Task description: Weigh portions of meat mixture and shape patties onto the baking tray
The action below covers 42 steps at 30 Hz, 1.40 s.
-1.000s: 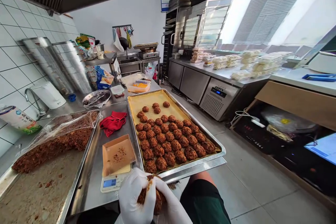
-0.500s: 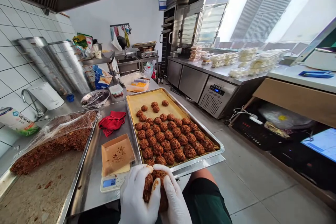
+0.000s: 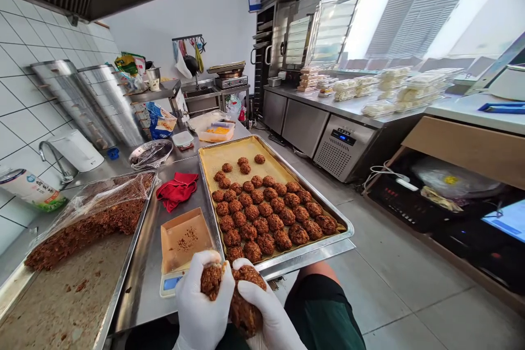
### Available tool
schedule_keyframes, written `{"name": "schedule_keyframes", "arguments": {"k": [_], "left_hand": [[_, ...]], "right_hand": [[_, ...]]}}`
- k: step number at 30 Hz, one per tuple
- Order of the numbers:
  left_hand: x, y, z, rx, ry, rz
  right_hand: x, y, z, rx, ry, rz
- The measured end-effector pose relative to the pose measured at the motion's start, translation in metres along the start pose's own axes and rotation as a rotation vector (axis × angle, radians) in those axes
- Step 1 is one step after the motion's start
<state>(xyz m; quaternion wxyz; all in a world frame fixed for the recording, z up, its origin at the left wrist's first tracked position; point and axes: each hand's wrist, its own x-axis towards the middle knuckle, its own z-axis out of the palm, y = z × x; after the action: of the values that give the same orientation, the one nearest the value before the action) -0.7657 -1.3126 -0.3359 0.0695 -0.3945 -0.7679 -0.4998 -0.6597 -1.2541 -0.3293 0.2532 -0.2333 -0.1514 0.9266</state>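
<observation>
In my gloved left hand [image 3: 203, 303] is a small piece of brown, grainy mixture [image 3: 211, 281], pinched between thumb and fingers. My gloved right hand [image 3: 268, 306] is wrapped round a larger lump of the same mixture [image 3: 246, 311]. The two hands are close together at the table's front edge. Just beyond them lies a metal baking tray [image 3: 346, 229] lined with a yellowish mat, bearing many brown balls [image 3: 264, 209] in rows. A shallow cardboard tray [image 3: 172, 249] with crumbs sits on a kitchen scale [image 3: 169, 286], whose display is partly hidden by my left hand.
On the left, a large metal tray [image 3: 74, 306] holds a mass of brown mixture [image 3: 118, 213] partly under plastic film. A red cloth [image 3: 177, 190] lies beside it. Farther back are a film-covered metal bowl [image 3: 151, 154] and a plastic box [image 3: 217, 132] with orange contents.
The single mass between both hands is now in two parts, a small piece in the left and the bigger lump in the right. My left hand has shifted left, partly covering the scale.
</observation>
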Motion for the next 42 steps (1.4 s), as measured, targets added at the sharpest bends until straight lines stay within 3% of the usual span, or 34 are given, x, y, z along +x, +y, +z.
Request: {"name": "schedule_keyframes", "arguments": {"k": [4, 8, 13, 16, 18, 20, 23, 25, 27, 30, 33, 36, 42], "left_hand": [[0.008, -0.001, -0.004, -0.124, 0.001, -0.148], [0.029, -0.025, -0.019, -0.173, -0.012, -0.299], [0.062, -0.062, -0.023, 0.106, -0.277, -0.054], [0.079, -0.08, -0.027, 0.237, -0.462, -0.017], [0.089, -0.088, -0.039, 0.259, -0.488, -0.036], [0.093, -0.091, -0.056, 0.268, -0.414, -0.081], [0.08, -0.081, -0.072, 0.284, -0.317, -0.101], [0.056, -0.069, -0.069, 0.278, -0.309, -0.039], [0.024, -0.056, -0.056, 0.226, -0.275, 0.041], [-0.026, -0.04, -0.029, 0.12, -0.12, 0.112], [-0.056, -0.028, -0.007, 0.064, -0.119, 0.131], [-0.06, -0.021, 0.001, 0.0, -0.172, 0.117], [-0.044, -0.025, -0.014, -0.132, -0.257, 0.114]], "right_hand": [[0.0, -0.003, -0.008, 0.148, 0.002, 0.089], [0.002, -0.013, -0.022, 0.239, 0.131, 0.077], [0.002, -0.018, -0.031, 0.238, 0.191, 0.078], [0.002, -0.012, -0.032, 0.274, 0.195, 0.135], [0.003, -0.008, -0.033, 0.303, 0.202, 0.168], [0.005, -0.005, -0.035, 0.312, 0.194, 0.169], [0.008, -0.004, -0.037, 0.314, 0.172, 0.139], [0.01, -0.004, -0.038, 0.308, 0.149, 0.132], [0.012, -0.003, -0.04, 0.286, 0.107, 0.135], [0.014, 0.001, -0.046, 0.256, 0.038, 0.133], [0.016, 0.008, -0.051, 0.264, -0.001, 0.126], [0.018, 0.013, -0.053, 0.247, -0.003, 0.139], [0.014, 0.01, -0.056, -0.085, -0.016, 0.119]]}}
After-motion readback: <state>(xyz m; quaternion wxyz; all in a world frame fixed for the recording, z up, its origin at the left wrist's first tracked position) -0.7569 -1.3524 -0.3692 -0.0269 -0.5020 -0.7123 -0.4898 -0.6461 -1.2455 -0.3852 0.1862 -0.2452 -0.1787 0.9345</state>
